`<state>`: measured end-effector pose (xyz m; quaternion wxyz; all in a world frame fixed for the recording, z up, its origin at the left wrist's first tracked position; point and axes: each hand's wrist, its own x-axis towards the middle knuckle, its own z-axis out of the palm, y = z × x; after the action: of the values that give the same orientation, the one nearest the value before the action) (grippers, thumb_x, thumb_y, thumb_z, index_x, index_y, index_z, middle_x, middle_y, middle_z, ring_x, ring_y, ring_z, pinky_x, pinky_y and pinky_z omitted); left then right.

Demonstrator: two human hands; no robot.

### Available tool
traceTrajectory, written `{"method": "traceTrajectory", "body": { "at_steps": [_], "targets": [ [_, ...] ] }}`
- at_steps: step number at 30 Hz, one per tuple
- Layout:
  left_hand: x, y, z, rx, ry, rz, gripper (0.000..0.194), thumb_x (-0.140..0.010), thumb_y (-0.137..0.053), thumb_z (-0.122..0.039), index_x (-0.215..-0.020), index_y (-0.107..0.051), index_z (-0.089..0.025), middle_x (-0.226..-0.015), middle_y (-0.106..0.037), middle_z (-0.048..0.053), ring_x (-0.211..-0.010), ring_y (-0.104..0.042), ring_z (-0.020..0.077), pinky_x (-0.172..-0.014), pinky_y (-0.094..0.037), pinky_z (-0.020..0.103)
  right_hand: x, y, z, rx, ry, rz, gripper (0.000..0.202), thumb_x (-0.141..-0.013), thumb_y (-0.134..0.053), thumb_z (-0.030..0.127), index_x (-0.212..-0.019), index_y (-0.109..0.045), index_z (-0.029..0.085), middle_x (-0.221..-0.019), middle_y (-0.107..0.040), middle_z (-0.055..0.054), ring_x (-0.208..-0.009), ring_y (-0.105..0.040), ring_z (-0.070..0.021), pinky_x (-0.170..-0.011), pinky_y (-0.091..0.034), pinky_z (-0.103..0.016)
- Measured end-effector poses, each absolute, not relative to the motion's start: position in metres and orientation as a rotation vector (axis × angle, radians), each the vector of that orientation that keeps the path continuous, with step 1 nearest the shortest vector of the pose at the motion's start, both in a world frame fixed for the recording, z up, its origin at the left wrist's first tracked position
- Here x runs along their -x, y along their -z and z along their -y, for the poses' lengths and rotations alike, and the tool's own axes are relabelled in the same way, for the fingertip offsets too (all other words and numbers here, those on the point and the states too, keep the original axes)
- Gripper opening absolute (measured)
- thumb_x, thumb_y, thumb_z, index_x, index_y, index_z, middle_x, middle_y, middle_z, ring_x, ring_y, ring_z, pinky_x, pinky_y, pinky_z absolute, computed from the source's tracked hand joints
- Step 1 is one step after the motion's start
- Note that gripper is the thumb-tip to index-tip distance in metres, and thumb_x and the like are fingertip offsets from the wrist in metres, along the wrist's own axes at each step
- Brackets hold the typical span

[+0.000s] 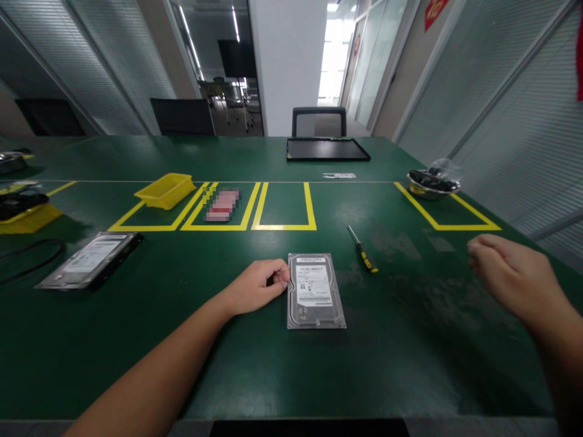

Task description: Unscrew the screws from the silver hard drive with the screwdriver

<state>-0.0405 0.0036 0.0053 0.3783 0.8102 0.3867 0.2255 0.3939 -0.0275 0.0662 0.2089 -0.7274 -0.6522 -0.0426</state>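
Note:
A silver hard drive (315, 292) with a white label lies flat on the green table in front of me. My left hand (259, 285) rests on the table beside it, with thumb and curled fingers closed against the drive's left edge. Off to the right, my right hand (514, 273) is raised in a fist above the table; its curled fingers hide whatever may be inside. Between the drive and my right hand lies a screwdriver (363, 252) with a yellow and black handle, its metal shaft pointing away from me.
Another hard drive (91, 261) lies at left. A yellow tray (164, 191) and a blurred-out pink item (222, 205) stand near taped yellow outlines. Far right is a metal bowl (432, 185) with dark items and clear plastic. A black-framed panel (328, 149) lies at the back.

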Motion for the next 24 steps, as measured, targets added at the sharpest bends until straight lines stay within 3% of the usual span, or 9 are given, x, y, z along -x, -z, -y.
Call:
{"method": "traceTrajectory", "body": {
  "at_steps": [6,11,19,24],
  "targets": [
    [0.041,-0.003,-0.004,-2.049,-0.576,-0.979,0.004,-0.085,-0.053,-0.015,-0.087,-0.057,-0.017,-0.079,-0.058,-0.001,-0.071,-0.052,0.0118,-0.066,-0.041,0.025,-0.31,-0.102,0.051,1.586,-0.321,2.087,0.039,-0.096,-0.037,0.047,-0.067,-0.043,0.021,-0.06,-0.045,0.0,-0.057,-0.044,-0.0132,-0.056,-0.033,-0.027],
    [0.041,-0.004,-0.004,-2.051,-0.575,-0.99,0.004,-0.086,-0.053,-0.015,-0.086,-0.057,-0.017,-0.079,-0.059,-0.001,-0.073,-0.053,0.0125,-0.068,-0.042,0.025,-0.257,-0.103,0.059,1.339,-0.558,2.197,0.034,-0.098,-0.039,0.039,-0.069,-0.044,0.021,-0.062,-0.046,0.0,-0.056,-0.043,-0.0126,-0.053,-0.032,-0.027],
    [0.041,-0.005,-0.004,-2.049,-0.582,-0.987,0.004,-0.086,-0.053,-0.015,-0.086,-0.057,-0.016,-0.078,-0.059,-0.001,-0.071,-0.053,0.0121,-0.066,-0.042,0.025,-0.215,-0.073,0.034,1.159,-0.825,2.243,0.022,-0.096,-0.041,0.026,-0.077,-0.047,0.02,-0.074,-0.053,0.0,-0.067,-0.046,-0.0114,-0.061,-0.034,-0.025],
    [0.041,-0.006,-0.004,-2.052,-0.588,-1.012,0.004,-0.085,-0.053,-0.016,-0.085,-0.058,-0.016,-0.077,-0.059,-0.001,-0.07,-0.053,0.0119,-0.065,-0.042,0.024,-0.217,-0.039,0.018,1.157,-0.966,2.145,0.023,-0.098,-0.041,0.029,-0.079,-0.049,0.018,-0.077,-0.052,0.0,-0.07,-0.048,-0.0109,-0.063,-0.036,-0.025]
  ]
}}
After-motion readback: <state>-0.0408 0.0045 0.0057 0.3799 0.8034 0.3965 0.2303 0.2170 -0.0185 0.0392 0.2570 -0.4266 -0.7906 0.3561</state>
